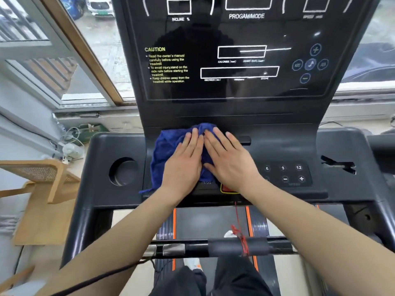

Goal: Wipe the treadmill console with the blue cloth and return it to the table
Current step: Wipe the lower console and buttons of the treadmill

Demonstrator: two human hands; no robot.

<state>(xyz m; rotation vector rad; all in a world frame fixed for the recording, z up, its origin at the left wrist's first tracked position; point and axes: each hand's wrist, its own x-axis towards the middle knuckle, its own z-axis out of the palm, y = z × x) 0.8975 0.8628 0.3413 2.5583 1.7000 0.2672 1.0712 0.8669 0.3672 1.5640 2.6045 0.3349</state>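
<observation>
Pressing blue cloth [168,150] flat onto treadmill console [277,144], we keep left hand [183,165] and right hand [229,161] side by side, fingers straight, close together. Cloth bunched, deep blue, terry-like, lower corner hanging past console edge.

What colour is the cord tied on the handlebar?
Red cord, clearest in the head view.

Bare forearms [132,229], seemingly black trousers [233,276], pale shoes [192,263].
</observation>
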